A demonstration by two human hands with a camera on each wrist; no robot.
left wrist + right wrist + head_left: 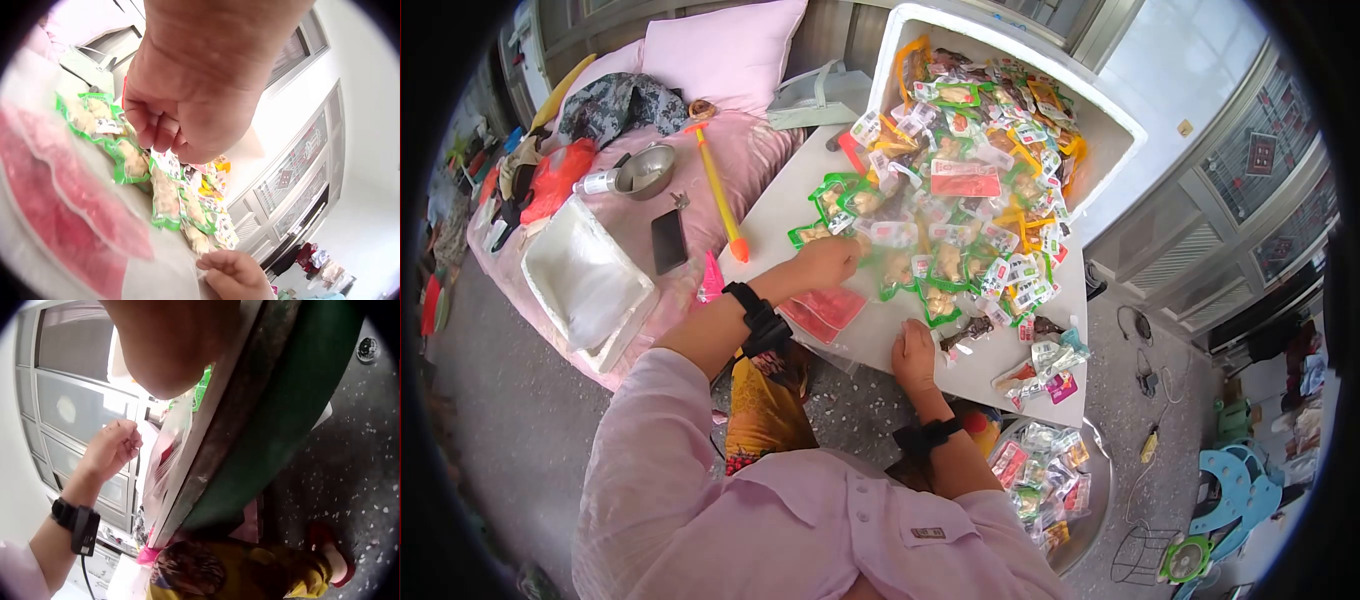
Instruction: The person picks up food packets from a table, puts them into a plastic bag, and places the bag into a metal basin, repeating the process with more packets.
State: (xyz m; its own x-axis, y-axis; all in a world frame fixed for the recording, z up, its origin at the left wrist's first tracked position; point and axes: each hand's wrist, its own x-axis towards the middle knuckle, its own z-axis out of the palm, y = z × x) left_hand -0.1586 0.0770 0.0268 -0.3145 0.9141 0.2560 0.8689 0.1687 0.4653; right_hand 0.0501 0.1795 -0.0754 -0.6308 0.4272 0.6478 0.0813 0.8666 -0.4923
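My left hand [828,262] hovers above the table beside the near left side of a heap of small food packets [945,265]. Its fingers curl toward the palm, and no packet shows in them in the left wrist view. Green-edged clear packets with pale pieces inside [131,161] lie just past its fingertips. Red and clear flat bags [825,312] lie under that wrist. My right hand [913,355] is at the table's near edge with fingers bent, close to a dark brown vacuum-packed piece [967,332]; I cannot tell whether it holds anything.
A white foam box [1115,125] lies tipped at the back, packets spilling from it onto the table [1040,385]. A metal basin [1100,480] of packets stands below at the right. On the pink bed are a foam lid [590,285], a phone [668,241] and a yellow tube [718,190].
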